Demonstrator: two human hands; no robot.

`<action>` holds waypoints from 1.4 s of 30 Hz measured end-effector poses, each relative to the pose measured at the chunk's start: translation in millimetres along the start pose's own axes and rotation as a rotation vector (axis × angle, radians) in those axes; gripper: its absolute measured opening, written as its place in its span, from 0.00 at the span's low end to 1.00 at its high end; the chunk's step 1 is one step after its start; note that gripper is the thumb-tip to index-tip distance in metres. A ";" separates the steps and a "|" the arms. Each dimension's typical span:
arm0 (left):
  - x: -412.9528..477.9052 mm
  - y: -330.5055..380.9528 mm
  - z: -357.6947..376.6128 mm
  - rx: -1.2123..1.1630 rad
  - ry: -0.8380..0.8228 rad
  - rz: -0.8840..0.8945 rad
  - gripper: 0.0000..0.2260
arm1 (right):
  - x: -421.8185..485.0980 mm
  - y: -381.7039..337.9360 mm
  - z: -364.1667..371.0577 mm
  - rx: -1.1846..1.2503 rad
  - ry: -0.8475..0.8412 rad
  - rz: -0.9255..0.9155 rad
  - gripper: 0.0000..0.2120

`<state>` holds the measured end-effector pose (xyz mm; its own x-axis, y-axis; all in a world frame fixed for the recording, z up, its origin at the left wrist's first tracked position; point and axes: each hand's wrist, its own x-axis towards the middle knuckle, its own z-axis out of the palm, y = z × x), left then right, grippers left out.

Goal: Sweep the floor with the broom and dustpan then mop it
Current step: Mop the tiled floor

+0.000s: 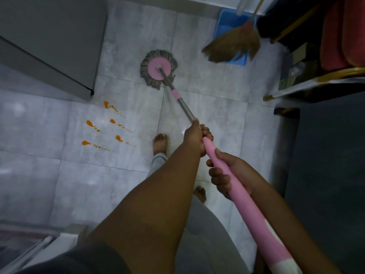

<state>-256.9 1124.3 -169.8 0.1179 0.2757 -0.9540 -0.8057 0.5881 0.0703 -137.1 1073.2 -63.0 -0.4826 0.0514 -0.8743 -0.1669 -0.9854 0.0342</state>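
Observation:
A round mop head (158, 69), pink disc with grey strands, lies flat on the grey tiled floor (207, 91) ahead of me. Its metal and pink handle (233, 175) runs back toward me. My left hand (195, 137) grips the handle where the pink grip begins. My right hand (231, 175) grips the pink part lower down, closer to my body. Several orange spill streaks (106, 127) mark the tiles to the left of the mop. A straw broom (235, 45) leans at the far right over a blue dustpan (229, 22).
A grey cabinet (51, 42) fills the upper left, its corner close to the spill. Dark furniture with a red cushion (343, 32) and gold frame stands at the right. My bare feet (160, 143) stand on the tiles behind the mop.

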 end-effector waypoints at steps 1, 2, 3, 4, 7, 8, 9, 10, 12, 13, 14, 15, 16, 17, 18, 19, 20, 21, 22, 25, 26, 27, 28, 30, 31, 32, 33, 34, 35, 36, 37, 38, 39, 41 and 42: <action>1.5 7.0 2.2 0.004 0.003 0.005 0.21 | 3.3 -5.7 4.0 0.000 0.000 0.004 0.16; 3.8 16.0 4.5 0.011 0.006 0.011 0.21 | 7.8 -12.3 8.9 0.001 0.002 0.006 0.16; 6.8 26.6 7.0 0.020 0.008 0.018 0.21 | 14.0 -19.8 14.7 -0.001 0.005 0.003 0.16; 10.8 39.1 9.9 0.026 0.009 0.024 0.21 | 21.2 -28.1 21.5 -0.005 0.007 -0.004 0.16; 27.1 86.4 20.4 0.017 0.002 0.048 0.21 | 49.9 -59.9 47.5 -0.004 -0.006 -0.013 0.15; 33.7 105.1 24.8 0.016 0.003 0.058 0.20 | 60.8 -72.8 57.9 0.000 -0.012 -0.011 0.15; 40.0 124.1 29.4 0.015 0.006 0.066 0.20 | 71.5 -86.5 68.7 0.002 -0.019 -0.010 0.15; 47.1 143.9 34.1 0.017 0.010 0.073 0.20 | 82.8 -100.9 80.0 0.004 -0.029 -0.010 0.15; 59.2 183.0 44.6 0.029 0.021 0.086 0.19 | 104.0 -129.7 102.2 0.002 -0.043 -0.017 0.15; 64.0 201.5 49.6 0.040 0.026 0.094 0.20 | 113.4 -143.1 113.0 -0.001 -0.047 -0.023 0.15; 69.2 219.1 54.5 0.053 0.030 0.108 0.20 | 122.1 -156.0 123.0 -0.007 -0.048 -0.033 0.15; 73.1 235.4 59.1 0.056 0.033 0.121 0.19 | 129.9 -168.0 132.4 -0.018 -0.047 -0.044 0.15; 77.0 250.4 63.3 0.046 0.034 0.132 0.19 | 136.6 -179.0 140.7 -0.034 -0.043 -0.058 0.16; 80.4 262.7 66.8 0.022 0.027 0.137 0.19 | 142.1 -188.2 147.4 -0.049 -0.039 -0.070 0.16; 83.7 272.5 69.6 -0.003 0.016 0.134 0.19 | 146.4 -195.5 152.8 -0.061 -0.040 -0.080 0.16; 85.9 278.9 71.3 -0.021 0.007 0.126 0.19 | 149.2 -200.5 156.3 -0.069 -0.044 -0.088 0.16; 87.7 281.9 72.9 -0.032 0.003 0.119 0.19 | 150.8 -203.5 157.7 -0.075 -0.048 -0.091 0.16; 89.5 282.2 73.9 -0.045 -0.004 0.113 0.19 | 150.7 -204.5 157.5 -0.077 -0.050 -0.090 0.17; 90.7 279.5 74.4 -0.056 -0.012 0.111 0.20 | 149.4 -203.8 155.1 -0.072 -0.050 -0.086 0.17; 87.2 256.9 71.5 -0.055 -0.013 0.100 0.20 | 139.5 -192.2 139.3 -0.074 -0.039 -0.076 0.17; 85.3 245.2 69.9 -0.052 -0.016 0.100 0.20 | 133.4 -185.6 131.8 -0.076 -0.033 -0.072 0.17; 82.6 232.1 68.9 -0.044 -0.021 0.101 0.20 | 126.8 -177.7 122.6 -0.074 -0.030 -0.066 0.17; 81.2 221.9 66.7 -0.037 -0.015 0.103 0.20 | 124.0 -171.2 115.5 -0.066 -0.033 -0.058 0.17; 68.3 176.6 62.7 -0.001 -0.003 0.095 0.20 | 100.2 -146.1 85.3 -0.074 -0.021 -0.074 0.17; 67.7 168.7 59.4 0.009 0.002 0.096 0.20 | 99.3 -139.6 79.0 -0.080 -0.020 -0.060 0.17; 65.8 154.2 56.7 0.013 0.003 0.094 0.20 | 93.9 -129.6 70.2 -0.077 -0.013 -0.046 0.17; 61.5 133.5 52.5 0.012 0.004 0.082 0.21 | 83.5 -116.0 57.3 -0.070 -0.004 -0.042 0.17; 54.4 110.8 48.4 0.022 0.001 0.073 0.21 | 72.1 -100.5 42.1 -0.071 0.001 -0.045 0.17; 46.4 89.0 45.5 0.035 -0.001 0.066 0.22 | 60.7 -85.5 27.5 -0.070 0.000 -0.047 0.17; 39.1 64.4 42.6 0.052 0.002 0.058 0.22 | 47.9 -68.7 12.5 -0.065 0.007 -0.043 0.17; 33.1 40.8 38.5 0.069 0.005 0.044 0.22 | 35.3 -52.0 -1.6 -0.060 0.022 -0.041 0.17; 27.6 17.8 33.2 0.084 0.000 0.025 0.22 | 22.6 -35.2 -15.4 -0.048 0.034 -0.041 0.17; 21.7 -5.1 28.0 0.101 -0.004 0.005 0.22 | 9.6 -18.9 -28.3 -0.029 0.039 -0.043 0.17; 11.6 -44.3 21.6 0.110 -0.013 -0.026 0.22 | -13.6 9.2 -50.4 0.021 0.039 -0.049 0.18; 7.2 -59.7 19.9 0.107 -0.016 -0.035 0.22 | -23.4 20.4 -58.3 0.043 0.039 -0.053 0.18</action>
<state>-196.4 1106.3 -175.1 0.1544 0.2650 -0.9518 -0.7344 0.6752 0.0689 -79.1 1042.5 -70.0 -0.4382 0.0962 -0.8937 -0.2288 -0.9734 0.0074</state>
